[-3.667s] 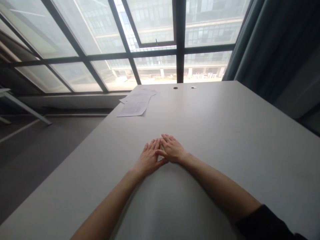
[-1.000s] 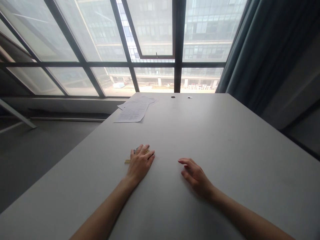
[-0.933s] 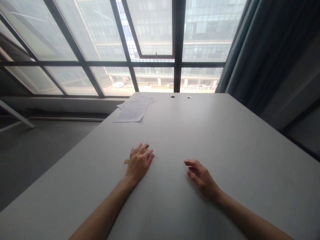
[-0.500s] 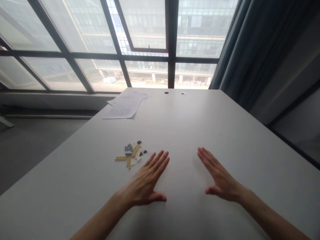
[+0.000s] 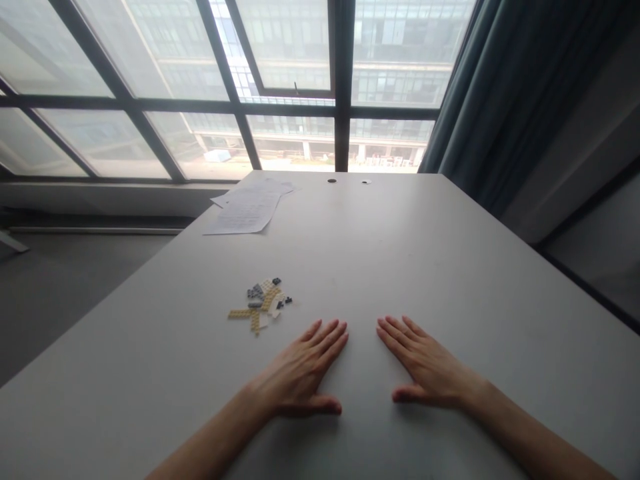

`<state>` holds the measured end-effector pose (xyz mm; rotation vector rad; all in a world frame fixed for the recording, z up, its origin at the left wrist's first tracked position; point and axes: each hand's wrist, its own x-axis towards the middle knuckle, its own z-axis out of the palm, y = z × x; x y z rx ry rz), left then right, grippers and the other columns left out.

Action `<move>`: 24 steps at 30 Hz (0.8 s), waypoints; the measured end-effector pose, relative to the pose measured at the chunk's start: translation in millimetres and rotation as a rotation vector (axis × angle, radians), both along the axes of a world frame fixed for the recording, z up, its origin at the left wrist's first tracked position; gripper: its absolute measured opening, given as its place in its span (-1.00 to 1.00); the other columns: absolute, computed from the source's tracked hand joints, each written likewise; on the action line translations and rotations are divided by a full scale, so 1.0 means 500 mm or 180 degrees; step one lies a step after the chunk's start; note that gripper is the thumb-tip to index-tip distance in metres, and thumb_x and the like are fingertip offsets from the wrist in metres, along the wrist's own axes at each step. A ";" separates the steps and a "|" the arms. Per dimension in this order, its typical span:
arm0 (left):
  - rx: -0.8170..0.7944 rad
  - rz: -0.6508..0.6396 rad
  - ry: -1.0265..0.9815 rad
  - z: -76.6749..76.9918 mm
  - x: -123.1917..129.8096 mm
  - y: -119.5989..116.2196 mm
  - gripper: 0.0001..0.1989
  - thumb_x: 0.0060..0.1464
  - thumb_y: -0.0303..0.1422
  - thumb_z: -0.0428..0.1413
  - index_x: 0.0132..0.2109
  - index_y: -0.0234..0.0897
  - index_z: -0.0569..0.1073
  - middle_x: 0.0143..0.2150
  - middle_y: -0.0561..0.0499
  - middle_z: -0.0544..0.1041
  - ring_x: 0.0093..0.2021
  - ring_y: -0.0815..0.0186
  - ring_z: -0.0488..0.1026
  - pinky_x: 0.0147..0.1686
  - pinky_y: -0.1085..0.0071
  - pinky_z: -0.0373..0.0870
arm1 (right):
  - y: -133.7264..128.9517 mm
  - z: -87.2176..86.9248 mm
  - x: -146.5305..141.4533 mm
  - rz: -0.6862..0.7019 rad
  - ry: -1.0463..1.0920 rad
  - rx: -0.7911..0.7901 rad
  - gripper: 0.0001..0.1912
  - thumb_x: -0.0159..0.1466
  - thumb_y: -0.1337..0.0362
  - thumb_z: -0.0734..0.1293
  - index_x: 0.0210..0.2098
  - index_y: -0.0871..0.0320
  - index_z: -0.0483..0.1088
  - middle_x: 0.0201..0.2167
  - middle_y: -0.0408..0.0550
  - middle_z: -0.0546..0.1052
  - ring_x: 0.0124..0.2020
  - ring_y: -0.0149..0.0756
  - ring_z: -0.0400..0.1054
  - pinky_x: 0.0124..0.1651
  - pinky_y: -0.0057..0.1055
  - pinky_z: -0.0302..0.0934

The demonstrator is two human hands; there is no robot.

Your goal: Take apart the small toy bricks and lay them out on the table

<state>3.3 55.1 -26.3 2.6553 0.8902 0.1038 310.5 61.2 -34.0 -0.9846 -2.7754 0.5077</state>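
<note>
My left hand (image 5: pixel 307 373) lies palm down on the white table (image 5: pixel 360 253), fingers stretched out and thumb apart, with nothing in it. To its right, my right hand (image 5: pixel 427 367) rests flat in the same way, also holding nothing, its fingertips pointing up and to the left. A gap of bare tabletop separates the two hands. Beyond and left of my left hand lies a small pile of toy bricks (image 5: pixel 270 298) in tan, white, grey and black, touched by neither hand.
Printed paper sheets (image 5: pixel 245 210) lie at the table's far left edge. Two round holes (image 5: pixel 332 181) are near the far edge. Behind stand large windows (image 5: pixel 295 140), with a dark curtain (image 5: pixel 470 113) at the right.
Both hands have drawn closer together and nearer to me, the right one moving left and the left one slightly right. The bricks lie as before; the view has tilted a little.
</note>
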 end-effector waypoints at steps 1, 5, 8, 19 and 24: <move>0.0027 0.0007 0.0000 -0.001 0.002 -0.001 0.02 0.00 0.20 -0.02 0.38 -0.26 -0.25 0.39 -0.22 -0.15 0.38 -0.01 -0.16 0.33 -0.01 -0.21 | -0.001 -0.001 0.000 -0.0022 0.0020 -0.0025 -0.01 0.15 -0.23 0.26 0.36 0.17 -0.15 0.35 0.14 -0.02 0.36 0.02 -0.14 0.36 0.04 -0.29; 0.0416 0.0058 -0.0120 -0.003 0.000 -0.007 -0.19 0.11 0.07 -0.02 0.36 -0.25 -0.04 0.37 -0.18 0.03 0.36 0.02 -0.04 0.32 0.01 -0.07 | 0.004 -0.009 -0.008 -0.0476 0.0545 -0.0247 -0.25 0.20 -0.13 0.27 0.26 0.12 0.17 0.27 0.13 0.21 0.30 0.01 0.03 0.34 0.04 -0.19; 0.0991 0.0247 -0.0354 -0.004 -0.035 0.002 -0.48 0.19 -0.12 -0.01 0.25 -0.14 0.23 0.26 -0.08 0.29 0.31 0.09 0.11 0.30 0.04 0.02 | 0.018 -0.007 -0.026 -0.1192 0.1518 -0.0960 -0.48 0.26 -0.08 0.21 0.07 0.09 0.38 0.01 0.12 0.49 0.08 -0.02 0.33 0.21 0.02 0.08; 0.1139 0.2557 0.0141 -0.059 -0.251 0.133 -0.20 0.10 0.10 -0.04 0.35 -0.22 0.00 0.36 -0.23 0.06 0.34 -0.07 -0.01 0.22 -0.12 -0.03 | 0.106 -0.010 -0.269 -0.0826 0.1099 -0.0414 -0.14 0.16 -0.04 0.34 0.28 0.32 0.05 0.25 0.28 0.20 0.28 0.01 0.04 0.29 -0.04 -0.06; 0.0844 0.2016 0.0284 -0.051 -0.197 0.150 -0.28 0.13 0.08 -0.08 0.32 -0.20 0.09 0.36 -0.15 0.05 0.35 0.03 -0.02 0.26 -0.03 -0.06 | 0.143 -0.020 -0.360 -0.0379 0.0430 0.0019 0.02 0.17 -0.17 0.27 0.32 0.47 -0.09 0.33 0.35 0.01 0.36 0.08 -0.18 0.35 -0.04 -0.26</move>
